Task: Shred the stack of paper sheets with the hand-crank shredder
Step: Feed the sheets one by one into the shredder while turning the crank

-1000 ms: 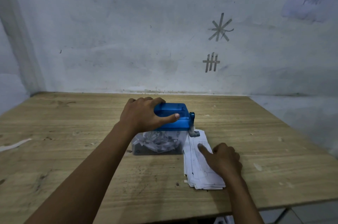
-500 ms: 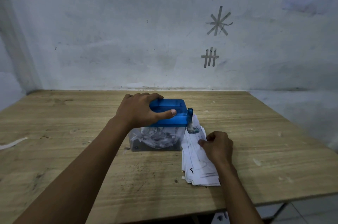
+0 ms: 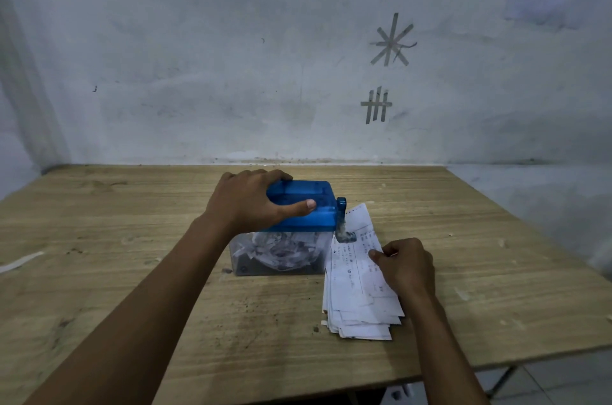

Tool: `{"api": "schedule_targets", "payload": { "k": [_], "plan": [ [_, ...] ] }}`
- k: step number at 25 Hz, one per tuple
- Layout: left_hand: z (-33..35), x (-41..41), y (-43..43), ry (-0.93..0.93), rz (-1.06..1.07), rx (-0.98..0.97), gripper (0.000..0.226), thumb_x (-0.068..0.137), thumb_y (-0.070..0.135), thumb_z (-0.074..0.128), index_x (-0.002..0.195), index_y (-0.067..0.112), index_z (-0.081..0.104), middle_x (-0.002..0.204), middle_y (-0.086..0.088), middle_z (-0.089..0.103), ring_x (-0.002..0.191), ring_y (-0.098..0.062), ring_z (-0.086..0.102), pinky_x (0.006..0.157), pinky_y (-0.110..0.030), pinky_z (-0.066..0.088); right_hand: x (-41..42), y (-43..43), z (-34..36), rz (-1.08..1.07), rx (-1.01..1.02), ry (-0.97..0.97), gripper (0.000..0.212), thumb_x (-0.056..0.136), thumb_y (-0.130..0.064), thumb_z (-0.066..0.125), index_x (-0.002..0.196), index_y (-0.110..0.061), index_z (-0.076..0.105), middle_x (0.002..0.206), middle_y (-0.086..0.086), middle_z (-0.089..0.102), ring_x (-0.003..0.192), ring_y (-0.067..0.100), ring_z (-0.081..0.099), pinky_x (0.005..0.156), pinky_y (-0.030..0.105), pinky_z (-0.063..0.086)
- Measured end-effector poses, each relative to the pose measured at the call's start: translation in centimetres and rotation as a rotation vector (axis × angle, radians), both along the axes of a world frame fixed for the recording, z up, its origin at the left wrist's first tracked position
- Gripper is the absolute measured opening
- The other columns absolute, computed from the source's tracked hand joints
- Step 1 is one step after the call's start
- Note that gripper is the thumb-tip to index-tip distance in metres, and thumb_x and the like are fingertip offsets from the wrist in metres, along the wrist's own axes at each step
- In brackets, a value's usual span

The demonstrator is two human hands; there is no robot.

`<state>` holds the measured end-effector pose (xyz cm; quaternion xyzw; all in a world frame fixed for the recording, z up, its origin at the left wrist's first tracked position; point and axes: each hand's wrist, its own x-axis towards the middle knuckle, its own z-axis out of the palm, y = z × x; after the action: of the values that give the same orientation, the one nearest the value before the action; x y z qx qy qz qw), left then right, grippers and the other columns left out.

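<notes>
A small shredder [image 3: 311, 212] with a blue top and a clear bin full of paper shreds [image 3: 281, 254] stands mid-table. My left hand [image 3: 251, 202] grips the blue top from the left, thumb along its front. The crank [image 3: 342, 222] hangs down on the shredder's right side. Right of it lies a stack of printed paper sheets [image 3: 357, 292]. My right hand [image 3: 405, 267] pinches the right edge of the top sheet, whose far end lifts toward the crank.
The wooden table [image 3: 132, 239] runs to a white wall behind and ends at a front edge near me. A white paper strip [image 3: 20, 262] lies at the far left. Small paper scraps dot the right side.
My right hand went from pointing a finger on the stack to pinching the top sheet and lifting its far end. My left hand stayed on the shredder.
</notes>
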<state>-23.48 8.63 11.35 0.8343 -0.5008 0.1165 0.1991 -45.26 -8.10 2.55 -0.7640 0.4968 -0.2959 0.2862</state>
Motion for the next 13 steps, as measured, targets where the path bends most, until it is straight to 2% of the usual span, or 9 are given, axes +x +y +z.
{"api": "schedule_targets", "payload": {
  "k": [3,6,8,11,13],
  "plan": [
    [0.2,-0.1,0.1,0.003,0.000,0.004,0.103,0.060,0.103,0.019,0.134,0.042,0.056,0.121,0.014,0.067,0.107,-0.011,0.061,0.095,-0.039,0.038,-0.2,0.1,0.4,0.006,0.033,-0.028,0.019,0.075,-0.023,0.089,0.073,-0.009,0.076,0.067,0.001,0.069,0.065,0.014,0.063,0.059,0.026,0.044],
    [0.3,0.0,0.0,0.014,0.002,0.017,0.103,0.059,0.103,0.019,0.134,0.043,0.055,0.124,0.014,0.066,0.109,-0.012,0.060,0.095,-0.039,0.038,-0.2,0.0,0.3,0.009,0.058,-0.051,0.025,0.067,-0.018,0.093,0.067,-0.007,0.071,0.065,0.002,0.068,0.065,0.015,0.064,0.055,0.025,0.042],
    [0.3,0.0,0.0,0.018,0.006,0.017,0.102,0.059,0.104,0.020,0.133,0.043,0.055,0.124,0.014,0.066,0.109,-0.012,0.060,0.094,-0.039,0.038,-0.3,-0.4,0.0,0.024,0.069,-0.021,0.023,0.072,-0.021,0.090,0.071,-0.007,0.072,0.069,0.002,0.069,0.067,0.015,0.065,0.054,0.025,0.041],
    [0.3,0.0,0.1,0.022,0.016,0.010,0.100,0.057,0.104,0.022,0.129,0.043,0.057,0.118,0.013,0.068,0.105,-0.013,0.061,0.092,-0.039,0.039,-0.4,-0.5,0.4,0.068,0.050,-0.036,0.020,0.089,-0.026,0.075,0.080,-0.009,0.073,0.073,0.000,0.069,0.071,0.015,0.065,0.053,0.022,0.038],
    [0.4,-0.1,0.1,0.016,0.019,0.015,0.099,0.057,0.104,0.022,0.126,0.044,0.057,0.113,0.012,0.069,0.100,-0.013,0.061,0.090,-0.038,0.039,-0.3,-0.2,1.2,0.090,-0.004,-0.099,0.025,0.097,-0.027,0.065,0.074,-0.018,0.065,0.070,-0.006,0.064,0.068,0.010,0.062,0.052,0.022,0.034]
  ]
}}
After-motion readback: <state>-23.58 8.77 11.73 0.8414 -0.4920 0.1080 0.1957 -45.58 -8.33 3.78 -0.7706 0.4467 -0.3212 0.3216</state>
